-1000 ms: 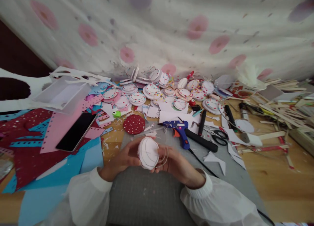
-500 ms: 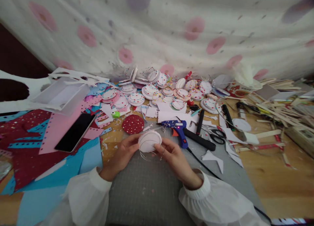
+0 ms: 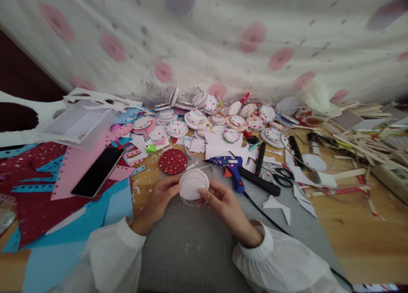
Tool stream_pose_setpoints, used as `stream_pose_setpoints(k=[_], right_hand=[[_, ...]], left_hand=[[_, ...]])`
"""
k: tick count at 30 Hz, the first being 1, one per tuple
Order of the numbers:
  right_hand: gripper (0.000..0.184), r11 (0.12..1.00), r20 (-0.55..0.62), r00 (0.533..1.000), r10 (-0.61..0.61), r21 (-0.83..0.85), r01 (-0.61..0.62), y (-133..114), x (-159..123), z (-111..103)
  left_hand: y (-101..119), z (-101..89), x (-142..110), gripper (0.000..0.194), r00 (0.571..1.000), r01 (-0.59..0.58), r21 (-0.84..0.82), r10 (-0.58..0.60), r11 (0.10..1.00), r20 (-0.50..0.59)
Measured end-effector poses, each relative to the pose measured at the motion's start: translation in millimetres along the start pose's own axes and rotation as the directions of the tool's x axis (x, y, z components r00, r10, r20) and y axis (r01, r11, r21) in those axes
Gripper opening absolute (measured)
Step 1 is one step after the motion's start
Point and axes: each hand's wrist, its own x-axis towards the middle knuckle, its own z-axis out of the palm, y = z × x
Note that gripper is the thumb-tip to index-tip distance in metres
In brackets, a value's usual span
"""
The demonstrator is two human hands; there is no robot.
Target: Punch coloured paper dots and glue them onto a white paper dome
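Note:
Between my two hands is a round white paper disc (image 3: 192, 184), held over the grey cutting mat (image 3: 191, 246). A thin pale string or wire loops across its face and hangs below its lower edge. My left hand (image 3: 161, 197) grips the disc's left rim. The fingers of my right hand (image 3: 219, 199) pinch its lower right edge, with the thumb on the face. Just behind the disc lies a dark red speckled round (image 3: 173, 161). To the right, a blue glue gun (image 3: 234, 167) rests on its side, its small light lit.
Several dotted paper discs (image 3: 177, 128) are heaped along the back. At left are a phone (image 3: 97, 172), coloured paper sheets (image 3: 79, 229) and a white box (image 3: 83, 125). At right lie scissors (image 3: 283, 177), black markers (image 3: 296, 152), paper scraps (image 3: 277, 207) and wooden sticks (image 3: 360, 153).
The disc has tilted to show more of its face, and the string loop on it has shifted. Both hands keep their hold, nearly in place.

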Motion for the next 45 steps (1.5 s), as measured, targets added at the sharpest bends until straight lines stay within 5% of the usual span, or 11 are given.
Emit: stream_pose_setpoints(k=[6,25,32,45], right_hand=[[0.03,1.0,-0.028,1.0,0.003,-0.026,-0.004,1,1,0],[0.03,0.993,-0.075,0.996,-0.055,-0.111,0.047,3,3,-3],[0.024,0.976,-0.184,0.969,-0.165,-0.173,0.133,-4,2,-4],[0.02,0.998,-0.218,0.975,-0.048,-0.046,0.039,-7,1,-5]], left_hand=[[13,5.1,-1,0.021,0.998,-0.01,0.127,0.018,0.992,-0.055],[17,3.0,-3,0.024,0.998,-0.064,0.196,0.065,0.978,-0.001],[24,4.9,-4,0.02,0.989,-0.13,0.314,0.101,0.94,0.107],[26,8.2,-5,0.021,0.972,-0.214,0.385,0.157,0.898,0.173]])
